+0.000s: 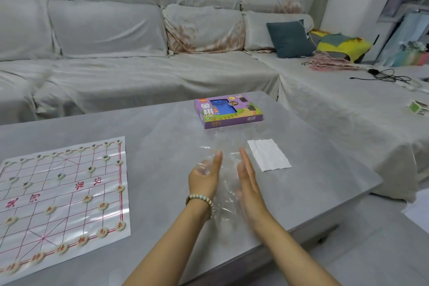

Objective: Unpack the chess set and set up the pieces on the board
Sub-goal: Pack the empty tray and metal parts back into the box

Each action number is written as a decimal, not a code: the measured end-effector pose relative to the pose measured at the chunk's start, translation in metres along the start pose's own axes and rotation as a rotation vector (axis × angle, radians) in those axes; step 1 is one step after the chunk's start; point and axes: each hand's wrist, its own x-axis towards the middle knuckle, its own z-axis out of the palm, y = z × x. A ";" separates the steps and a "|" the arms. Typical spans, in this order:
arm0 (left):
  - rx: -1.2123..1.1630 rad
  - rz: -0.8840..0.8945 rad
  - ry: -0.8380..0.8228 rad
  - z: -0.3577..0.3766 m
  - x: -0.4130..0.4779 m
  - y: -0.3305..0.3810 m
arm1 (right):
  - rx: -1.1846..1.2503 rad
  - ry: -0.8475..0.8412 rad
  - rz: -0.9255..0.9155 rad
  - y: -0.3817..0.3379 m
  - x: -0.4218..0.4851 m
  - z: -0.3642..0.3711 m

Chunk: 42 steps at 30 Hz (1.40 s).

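Chess board lay flat at the left of the grey table — a glossy, slightly rippled plastic sheet printed with a red grid and red characters, catching the light along its near edge. Round cream pieces sat on its line crossings: red-lettered discs along the near rows and dark-lettered ones along the far rows. Well apart from it, toward the table's far edge, rested the chess box, a flat purple carton with a blue window and a green band. Near the right side lay a white sheet of paper, rectangular and faintly creased.

And the hands were out over the middle of the table, forearms reaching forward, palms turned toward each other with a crumpled piece of clear plastic film between them. Left hand stood on edge with the thumb pointing up, a pale bead bracelet round its wrist; its fingers sat behind the crinkled film, too blurred to say whether they curled round it. Right hand stood edge-on too — fingers straight and held together, flat against the film.

Beyond the table ran a long sofa under a loose, wrinkled pale cover, with a dark teal cushion at its corner.
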 end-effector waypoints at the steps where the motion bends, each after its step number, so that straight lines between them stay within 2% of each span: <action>1: 0.003 -0.019 -0.035 0.003 -0.004 0.000 | 0.064 -0.024 0.023 -0.002 0.000 0.005; 5: -0.049 -0.012 0.008 0.010 -0.007 0.005 | 0.181 -0.044 0.024 -0.006 -0.001 0.026; 9: -0.316 -0.071 0.080 0.006 0.002 0.011 | 0.068 -0.045 0.081 -0.007 -0.004 0.039; 11: -0.478 -0.099 0.065 0.007 0.009 0.010 | -0.016 0.004 0.056 -0.002 -0.001 0.041; 16: -0.585 -0.298 0.134 0.008 0.013 -0.006 | -0.014 0.172 -0.075 0.001 0.013 0.040; 20: -0.445 -0.200 0.026 0.006 0.017 -0.017 | 0.062 0.338 -0.034 0.000 0.029 0.036; 23: -0.481 -0.236 -0.260 0.019 -0.003 -0.015 | 0.332 0.422 0.070 -0.005 0.038 0.026; 24: -0.488 -0.241 -0.309 0.025 -0.010 -0.016 | 0.414 0.415 0.115 -0.005 0.040 0.023; 25: -0.453 -0.215 -0.287 0.030 -0.013 -0.016 | 0.474 0.393 0.158 -0.004 0.041 0.022; 28: -0.346 -0.072 -0.052 0.034 -0.005 -0.013 | 0.575 0.246 0.238 -0.004 0.041 0.025; 30: -0.312 -0.051 0.074 0.032 0.010 -0.009 | 0.474 0.147 0.229 -0.003 0.047 0.019; 32: -0.216 -0.032 0.126 0.029 0.025 -0.008 | 0.289 0.103 0.170 -0.006 0.060 0.004; 34: -0.147 0.004 0.120 0.025 0.037 -0.009 | 0.026 0.156 0.102 -0.003 0.076 -0.018; 37: -0.072 0.046 0.111 0.020 0.056 -0.018 | -0.499 0.267 0.011 0.022 0.097 -0.063; 40: 0.003 0.065 0.123 0.019 0.072 -0.031 | -0.954 0.244 0.243 0.052 0.103 -0.101; 42: 0.040 0.047 0.154 0.020 0.079 -0.040 | -1.111 0.146 0.316 0.063 0.103 -0.109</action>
